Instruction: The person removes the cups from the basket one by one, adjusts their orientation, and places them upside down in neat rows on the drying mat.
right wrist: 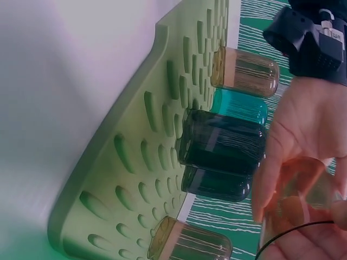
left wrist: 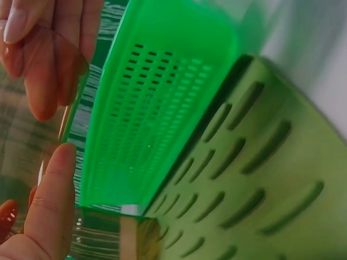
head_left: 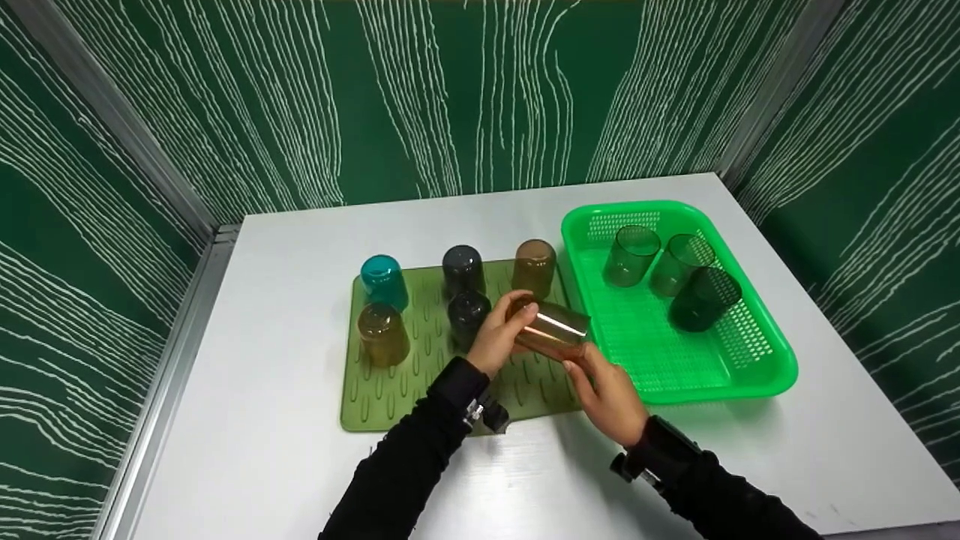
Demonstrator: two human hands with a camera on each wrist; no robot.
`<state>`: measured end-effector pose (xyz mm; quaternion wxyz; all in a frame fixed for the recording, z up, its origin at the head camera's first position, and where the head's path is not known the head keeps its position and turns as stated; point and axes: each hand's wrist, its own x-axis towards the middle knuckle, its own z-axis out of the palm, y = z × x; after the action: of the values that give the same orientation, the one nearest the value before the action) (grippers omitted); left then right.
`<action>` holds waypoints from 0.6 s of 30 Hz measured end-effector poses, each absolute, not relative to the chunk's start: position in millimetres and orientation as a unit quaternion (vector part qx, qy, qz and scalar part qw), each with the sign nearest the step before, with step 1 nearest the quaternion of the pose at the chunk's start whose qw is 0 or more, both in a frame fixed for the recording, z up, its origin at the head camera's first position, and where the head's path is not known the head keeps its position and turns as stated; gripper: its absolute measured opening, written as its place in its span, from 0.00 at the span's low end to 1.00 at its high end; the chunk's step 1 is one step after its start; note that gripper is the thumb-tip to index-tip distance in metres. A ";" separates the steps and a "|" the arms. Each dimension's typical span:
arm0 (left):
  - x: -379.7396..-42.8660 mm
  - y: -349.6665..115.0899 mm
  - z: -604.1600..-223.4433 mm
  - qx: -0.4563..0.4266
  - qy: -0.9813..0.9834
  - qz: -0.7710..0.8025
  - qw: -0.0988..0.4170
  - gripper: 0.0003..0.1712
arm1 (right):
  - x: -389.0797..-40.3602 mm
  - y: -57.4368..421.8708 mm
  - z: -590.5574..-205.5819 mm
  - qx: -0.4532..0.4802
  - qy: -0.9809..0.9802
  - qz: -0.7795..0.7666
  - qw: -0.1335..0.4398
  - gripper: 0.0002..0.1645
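An amber see-through drinking glass [head_left: 553, 331] is held tilted on its side above the right part of the green drying mat [head_left: 390, 411]. My left hand [head_left: 496, 337] grips its left end, thumb on top and fingers around the far side. At the other end, the fingers and thumb of my right hand [head_left: 613, 401] pinch the glass. Behind it, a brown glass [head_left: 535, 264] stands upside down on the mat. Two dark glasses, one at the back [head_left: 463, 268] and one in front [head_left: 469, 316], stand upside down left of it.
Upside down at the mat's left are a teal glass [head_left: 384, 279] and an amber glass [head_left: 384, 337]. A green plastic basket [head_left: 776, 379] right of the mat contains two greenish-looking glasses [head_left: 631, 259] and a dark glass [head_left: 703, 301]. Patterned green walls [head_left: 450, 97] enclose the white table [head_left: 247, 360].
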<state>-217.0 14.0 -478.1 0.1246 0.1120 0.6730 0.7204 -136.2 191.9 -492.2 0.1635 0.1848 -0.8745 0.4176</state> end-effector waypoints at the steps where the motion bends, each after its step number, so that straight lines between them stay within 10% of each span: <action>1: -217.8 12.7 -476.1 0.119 0.679 0.714 0.122 0.24 | -136.1 191.5 -491.7 0.183 -0.874 0.421 0.157 0.10; 18: -226.0 6.4 -437.5 0.193 0.880 0.417 0.115 0.40 | -126.0 202.5 -516.7 0.240 -0.939 0.243 -0.017 0.25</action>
<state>-226.0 6.4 -437.5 0.1152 0.1935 0.8804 0.4173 -126.0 202.5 -516.7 -0.0171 0.2404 -0.9395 0.2435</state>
